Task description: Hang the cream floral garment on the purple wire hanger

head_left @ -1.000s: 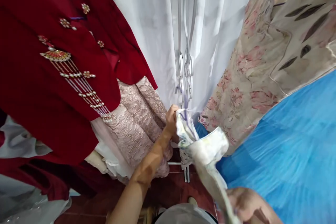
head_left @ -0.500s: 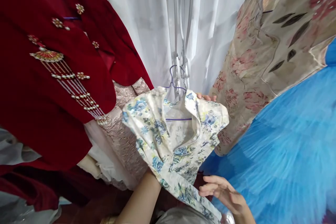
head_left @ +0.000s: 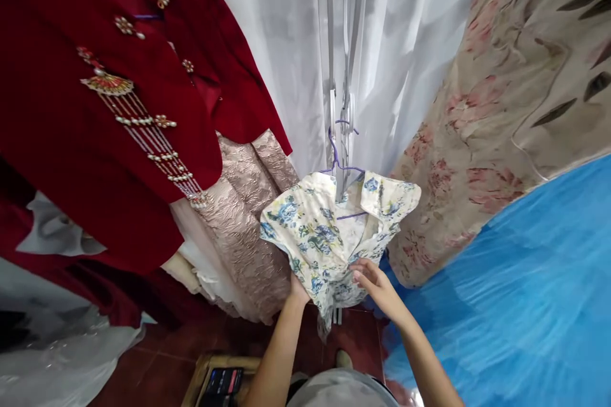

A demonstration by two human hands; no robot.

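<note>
A white short-sleeved blouse with blue and yellow floral print (head_left: 310, 222) hangs on a thin purple hanger (head_left: 336, 156). Its front opening shows the hanger's lower bar, and its lower part is bunched at the waist. My left hand (head_left: 299, 290) is at the blouse's left side, with its fingers hidden behind the fabric. At the front of the waist, my right hand (head_left: 373, 283) pinches the cloth between thumb and fingers.
A red jacket with beaded ornaments (head_left: 191, 114) and a pink textured skirt (head_left: 248, 203) hang at left. To the right are a beige floral dress (head_left: 449, 172) and blue tulle (head_left: 515, 280). White curtains (head_left: 281, 32) stand behind metal poles (head_left: 352, 32). A phone (head_left: 224, 381) lies below.
My left hand, earlier reaching up behind the blouse with fingertips by the collar, has come down to its side. My right hand has moved from open air onto the front waist. The loose hanging strip is gathered in.
</note>
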